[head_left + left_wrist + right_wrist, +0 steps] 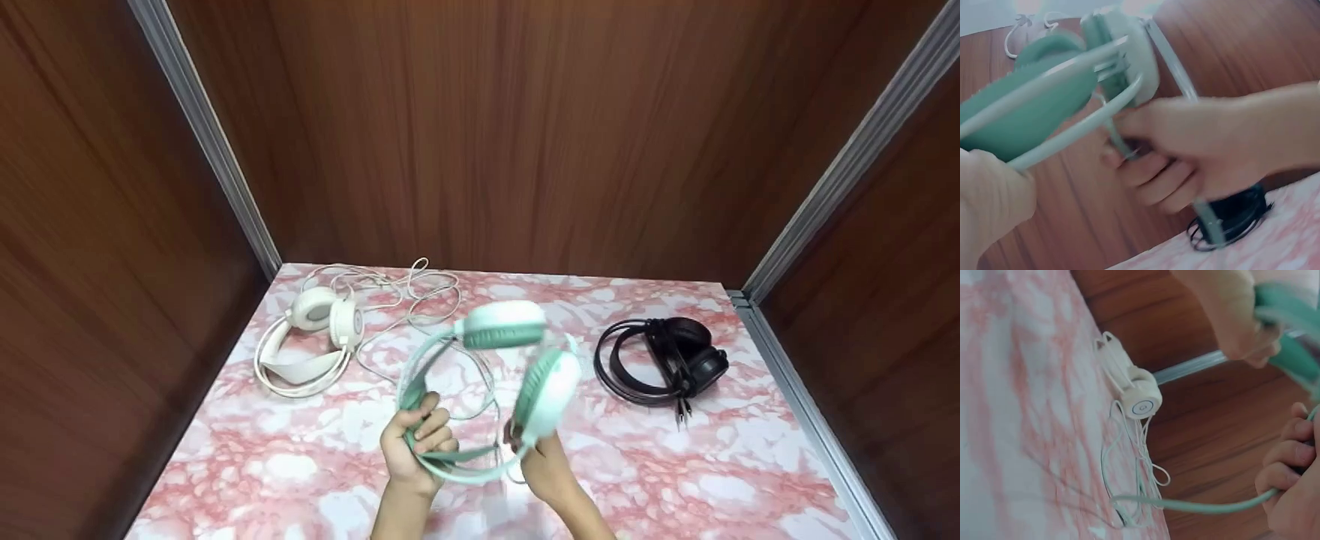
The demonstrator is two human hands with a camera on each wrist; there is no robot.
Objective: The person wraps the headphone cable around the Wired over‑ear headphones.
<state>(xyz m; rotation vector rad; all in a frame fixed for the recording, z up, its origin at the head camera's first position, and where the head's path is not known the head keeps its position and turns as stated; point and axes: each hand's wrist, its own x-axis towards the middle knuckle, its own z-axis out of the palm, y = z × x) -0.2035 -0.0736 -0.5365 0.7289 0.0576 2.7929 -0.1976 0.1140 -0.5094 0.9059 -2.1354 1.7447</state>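
Note:
Mint-green headphones (504, 324) with white-backed ear cups are held up above the table, slightly blurred. My left hand (415, 446) grips their headband, fingers curled round the padded inner strap. Below the nearer ear cup (556, 386) is my right hand (546, 469), partly hidden by that cup in the head view. The left wrist view shows the right hand curled round the thin green cable (1120, 140). From the right fist the cable (1202, 506) runs down toward the tabletop, as the right wrist view shows.
White headphones (346, 324) lie at the table's left, their cable (442, 289) looping toward the back middle. Black headphones (679, 356) with a bundled cable lie at the right. Brown wood-grain panels (495, 135) stand behind and beside the pink-and-white marbled table (292, 469).

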